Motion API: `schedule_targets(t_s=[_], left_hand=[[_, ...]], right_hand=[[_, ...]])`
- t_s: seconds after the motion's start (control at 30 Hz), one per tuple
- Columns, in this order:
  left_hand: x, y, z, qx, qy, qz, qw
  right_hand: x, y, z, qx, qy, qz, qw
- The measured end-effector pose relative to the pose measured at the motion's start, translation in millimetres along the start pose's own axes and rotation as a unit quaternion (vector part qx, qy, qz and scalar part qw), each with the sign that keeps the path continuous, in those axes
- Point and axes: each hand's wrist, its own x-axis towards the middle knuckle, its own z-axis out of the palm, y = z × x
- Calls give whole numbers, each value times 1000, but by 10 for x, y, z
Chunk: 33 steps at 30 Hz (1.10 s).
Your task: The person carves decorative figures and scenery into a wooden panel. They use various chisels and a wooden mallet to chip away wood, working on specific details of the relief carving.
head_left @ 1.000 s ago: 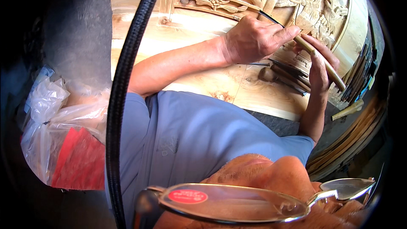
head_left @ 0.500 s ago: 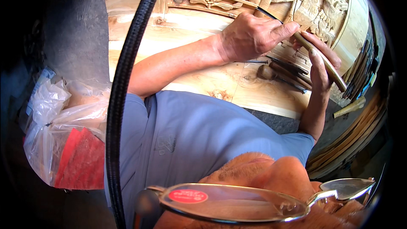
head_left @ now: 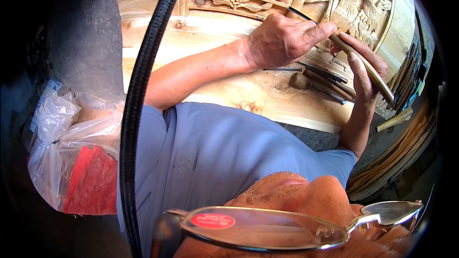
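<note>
A wood-carving chisel (head_left: 375,82) slants across both hands, its wooden handle toward the lower right and its dark metal shank toward the upper left. My left hand (head_left: 284,40) is closed around the shank near the handle, thumb stretched along it. My right hand (head_left: 366,69) holds the wooden handle, thumb on the near side and fingers on the far side. The shank's far end meets the pale carved wooden panel (head_left: 246,12), beside a raised leaf-and-flower relief (head_left: 236,1). The cutting tip is too small to make out.
Several loose carving tools (head_left: 330,86) lie on the wooden board (head_left: 210,91) below my hands. More tools (head_left: 409,79) stand clustered at the right edge, near curved wood strips (head_left: 397,150). A plastic bag (head_left: 55,124) and red stool (head_left: 91,184) are at left. A black braided cable (head_left: 143,91) crosses the view.
The chisel's handle end and my right hand have shifted slightly right. My left hand has barely moved and keeps its hold on the shank.
</note>
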Motion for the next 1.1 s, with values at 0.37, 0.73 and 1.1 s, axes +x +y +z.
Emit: schedule_targets(t_s=[0.37, 0.73, 1.1], left_hand=[[-6, 4, -11, -19, 4, -6, 1000], [-4, 23, -42, 3, -12, -10, 1000], [8, 27, -66, -1, -23, -24, 999]], right_hand=[[22, -256, 119, -104, 15, -23, 994], [33, 20, 17, -10, -3, -10, 1000], [59, 102, 7, 31, 4, 19, 999]])
